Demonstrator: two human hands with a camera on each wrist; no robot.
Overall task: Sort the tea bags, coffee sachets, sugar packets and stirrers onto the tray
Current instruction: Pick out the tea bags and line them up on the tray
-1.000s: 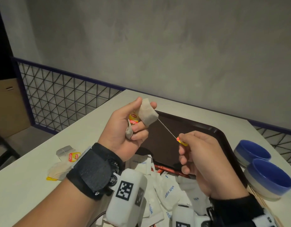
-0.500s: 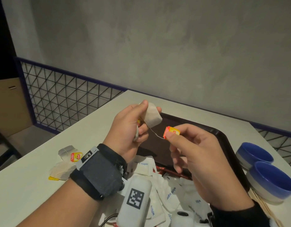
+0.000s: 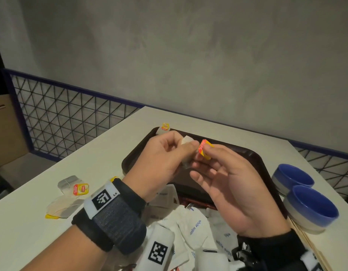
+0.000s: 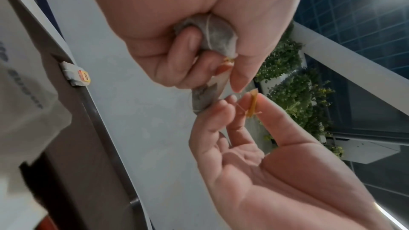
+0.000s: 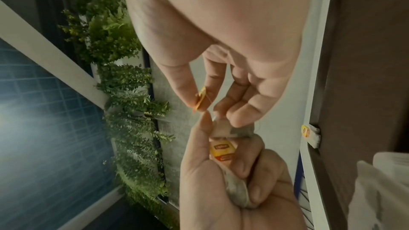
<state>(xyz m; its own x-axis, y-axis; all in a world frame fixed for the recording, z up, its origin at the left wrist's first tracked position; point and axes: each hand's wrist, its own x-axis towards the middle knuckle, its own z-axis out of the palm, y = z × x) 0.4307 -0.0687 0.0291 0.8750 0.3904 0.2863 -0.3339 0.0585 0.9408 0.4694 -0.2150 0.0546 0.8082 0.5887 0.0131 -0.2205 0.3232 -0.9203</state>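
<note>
Both hands [image 3: 163, 153] closer, tag [image 3: 204, 149] beside tea bag [image 3: 187, 140]

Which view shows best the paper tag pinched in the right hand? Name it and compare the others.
The head view: the tag faces that camera, so its red and yellow print shows between the right hand's thumb and forefinger. The left wrist view and the right wrist view catch it only edge-on, as a thin orange sliver.
</note>
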